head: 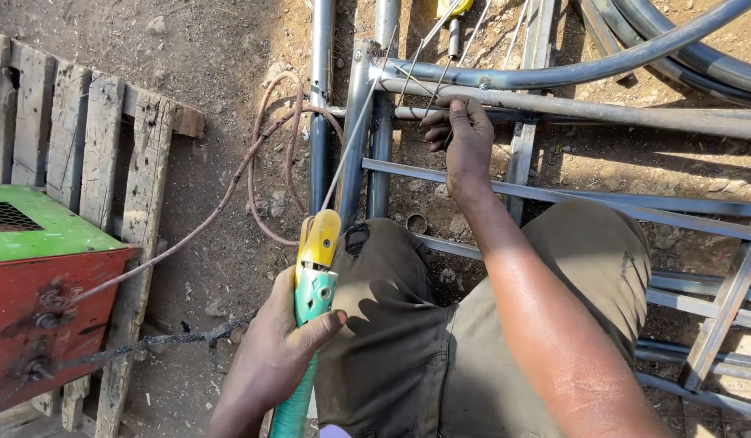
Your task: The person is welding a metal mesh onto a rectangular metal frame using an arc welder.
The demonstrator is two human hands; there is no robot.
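Observation:
My left hand (271, 349) grips a welding electrode holder (313, 285) with a yellow and teal handle. A thin welding rod (355, 130) runs from its jaw up to the corner joint of a grey steel tube frame (367, 89). My right hand (460, 134) reaches forward and holds several thin spare rods (428, 69) against a horizontal steel pipe (594, 109) of the frame. My knees in khaki trousers (440, 324) are between the two hands.
A red and green welding machine (35, 284) stands on a wooden pallet (92, 138) at left, with a brown cable (254, 162) looping over the dirt. Curved dark pipes (675, 40) lie at top right. Flat steel bars (699, 219) cross at right.

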